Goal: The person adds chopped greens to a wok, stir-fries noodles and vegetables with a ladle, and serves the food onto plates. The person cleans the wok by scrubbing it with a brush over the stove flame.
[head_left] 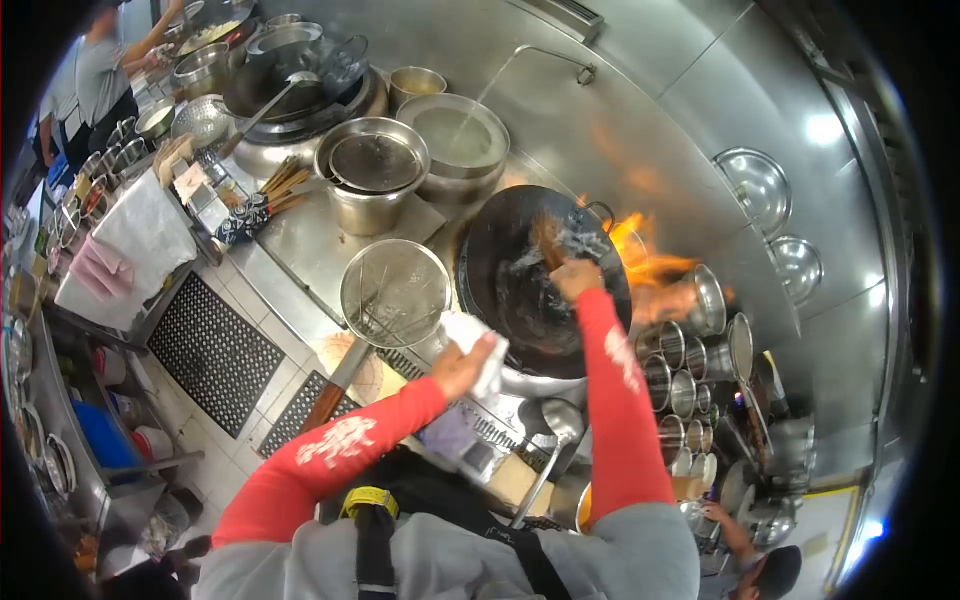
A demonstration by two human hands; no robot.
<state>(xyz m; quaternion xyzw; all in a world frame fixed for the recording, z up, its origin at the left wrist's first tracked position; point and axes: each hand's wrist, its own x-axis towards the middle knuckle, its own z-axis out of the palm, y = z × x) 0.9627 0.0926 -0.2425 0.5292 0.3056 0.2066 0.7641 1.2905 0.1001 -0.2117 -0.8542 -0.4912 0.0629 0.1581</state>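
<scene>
A large black wok (497, 235) sits on the stove in the middle of the view, with water and steam inside. My right hand (577, 280) reaches over it, fingers wrapped round a wok brush (546, 240) whose bristles are in the bowl of the wok. At the near left rim, my left hand (460, 368) grips a folded white cloth (490, 382). The cloth lies against or very near the rim; I cannot tell if it pinches it. Left of that hand is a wire strainer (396, 285) with a wooden handle.
Orange flames (640, 255) rise behind the wok's right side. A ladle (563, 420) lies in front, near my body. Metal pots (362, 205) stand back left; a tap (585, 72) runs into a basin (455, 130). Several steel containers (660, 345) crowd the right. Other people work at far left and lower right.
</scene>
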